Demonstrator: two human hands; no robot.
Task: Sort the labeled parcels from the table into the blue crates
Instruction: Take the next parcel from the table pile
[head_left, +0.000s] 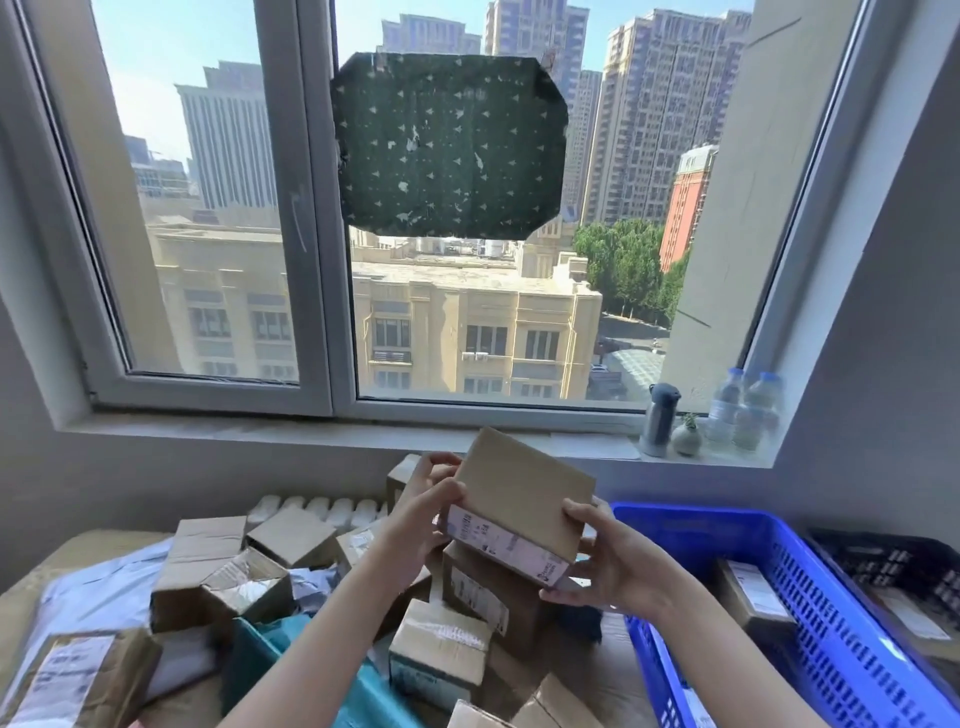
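Note:
A flat cardboard parcel (522, 493) with a white label on its near edge is lifted above the pile, tilted toward me. My left hand (423, 512) grips its left end, fingers curled over the top corner. My right hand (605, 558) holds its right lower corner, thumb on the top face. Below them lies a heap of cardboard parcels (457, 608) on the table. A blue crate (810, 623) stands at the right with a labeled box (750, 592) inside.
More boxes (218, 571) and grey and teal mailer bags (291, 660) cover the table's left. A dark crate (904, 566) sits beyond the blue one. Bottles and a flask (660, 421) stand on the windowsill at the right.

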